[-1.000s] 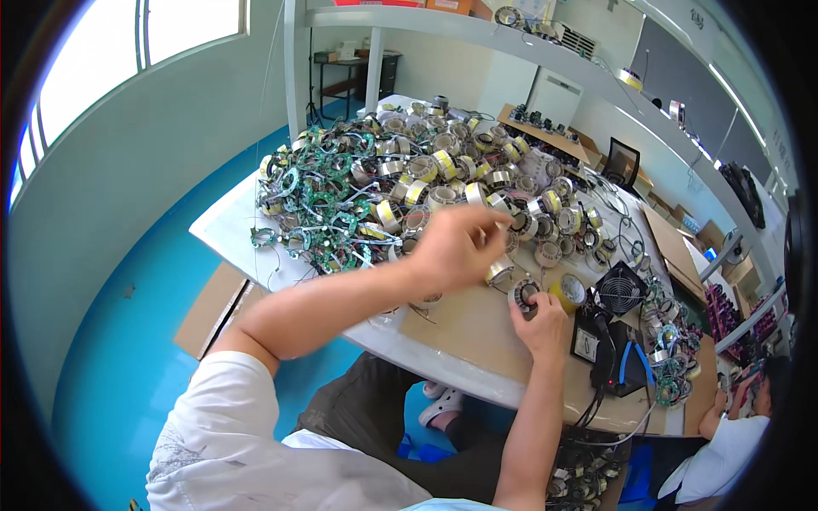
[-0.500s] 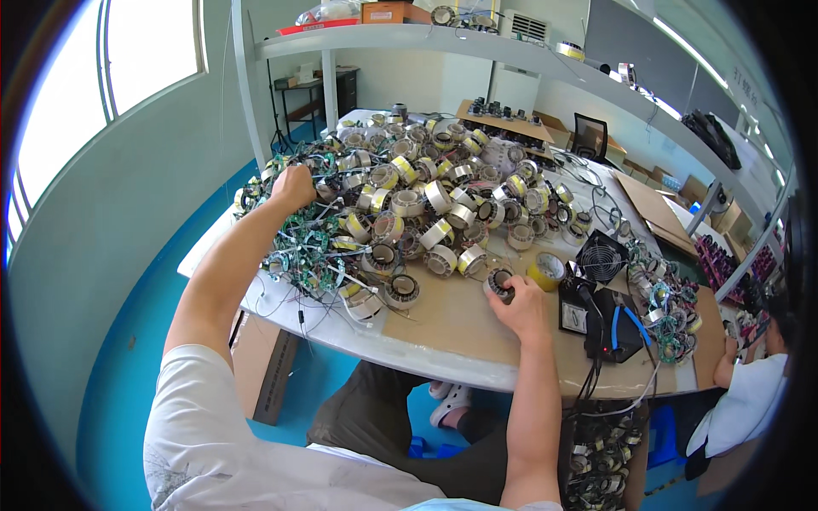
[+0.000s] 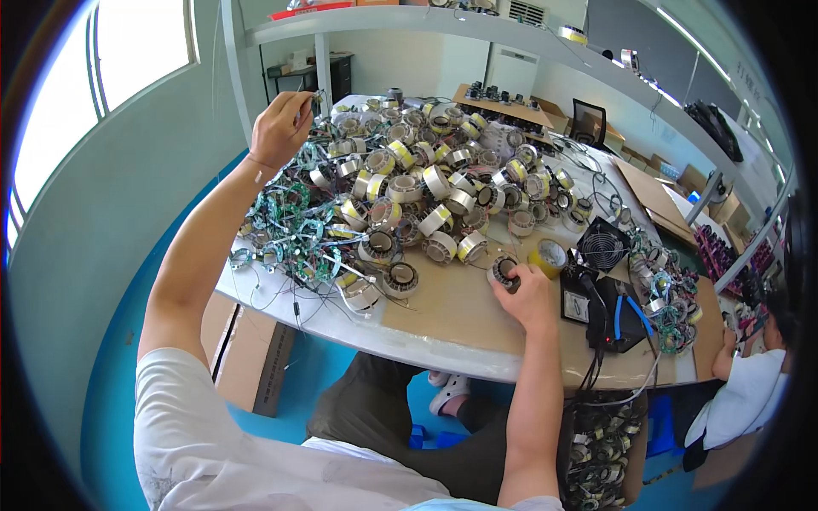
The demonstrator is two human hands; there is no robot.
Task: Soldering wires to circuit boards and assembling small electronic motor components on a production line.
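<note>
**benchlurker:** So where's this at? Nearest the person, the right hand point(image 3: 530, 294) sits on the brown cardboard-covered bench point(image 3: 452, 315), fingers curled around one round wound stator coil with a dark core point(image 3: 504, 271) — it's gripped, resting on the bench surface, not lifted. Just beside it is a roll of yellow tape point(image 3: 550, 255), and a small black square fan point(image 3: 603, 247) a bit further right.

**coilguy42:** And the other hand?

**benchlurker:** The left hand point(image 3: 281, 128) is way out at the far left edge of the heap, raised, fingertips pinched narrow on what looks like a thin wire or lead point(image 3: 317, 95) — too small to tell exactly what. Under that arm there's a tangle of green ring-shaped circuit boards with loose wires point(image 3: 294, 234).

**coilguy42:** How much is done, you reckon?

**benchlurker:** Honestly can't split finished from unfinished. The big pile of silver coils banded with yellow tape point(image 3: 430, 183) covers most of the bench, so plenty look taped already, but the boards are still a loose mess. I'd guess one coil is in hand and lots are left.
</note>
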